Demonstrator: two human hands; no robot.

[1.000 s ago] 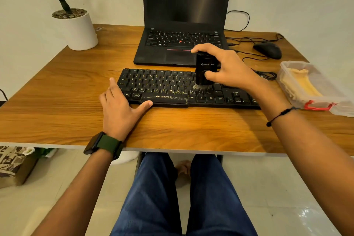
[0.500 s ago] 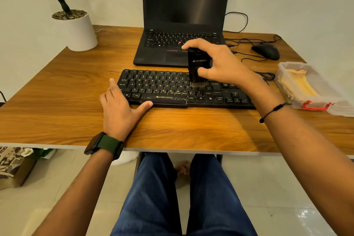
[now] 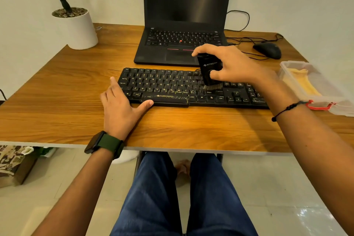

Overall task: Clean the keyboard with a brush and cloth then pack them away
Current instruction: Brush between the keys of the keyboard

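My left hand (image 3: 122, 110) flat, palm down, fingers together, thumb spread to the side, forearm reaching in from lower left, my right hand (image 3: 232, 65) raised, fingers curled round the brush (image 3: 208, 72), wrist bent, forearm angled from lower right

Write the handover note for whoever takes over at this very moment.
Right hand: gripping the brush, bristles down on the keyboard right of centre.
Left hand: flat on the table, bracing the keyboard's left end.
Cloth: lying in the open plastic box at the right.
Done: brushing begun.
Left: finish brushing, wipe with the cloth, pack both away.
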